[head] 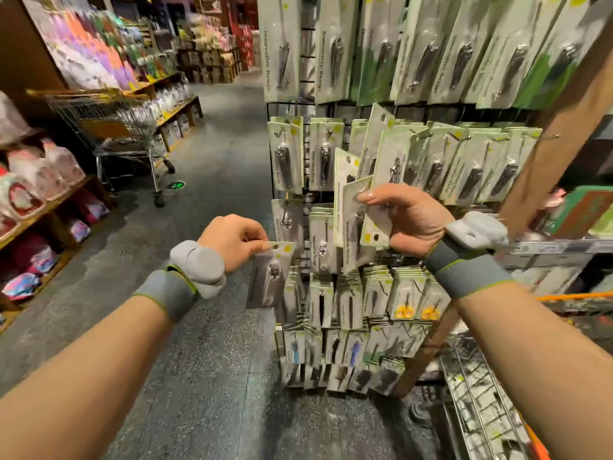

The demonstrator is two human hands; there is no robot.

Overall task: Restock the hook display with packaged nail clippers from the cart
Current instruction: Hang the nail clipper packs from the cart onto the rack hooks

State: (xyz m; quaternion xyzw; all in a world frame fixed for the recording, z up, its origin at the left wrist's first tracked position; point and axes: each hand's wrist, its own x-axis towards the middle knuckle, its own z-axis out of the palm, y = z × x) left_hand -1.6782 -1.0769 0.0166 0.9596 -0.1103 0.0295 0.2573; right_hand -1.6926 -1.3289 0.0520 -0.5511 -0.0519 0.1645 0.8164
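Left hand point(232, 242) pinches one pack point(269, 277) at centre frame; spare packs point(360, 224) are gripped by right hand point(409, 219). Its hole should be lined squarely with a hook point(550, 137).

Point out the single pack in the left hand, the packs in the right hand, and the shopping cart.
single pack point(267, 278), head view, card face.
packs point(355, 227), head view, front card.
shopping cart point(109, 124), head view, wire basket.

- Single nail clipper pack point(269, 275): pale card, metal clipper, hanging tilted, pinched at its top hole.
- Fanned packs point(356, 220): gripped upright before the hook display point(431, 161), itself hung with rows of matching cards.
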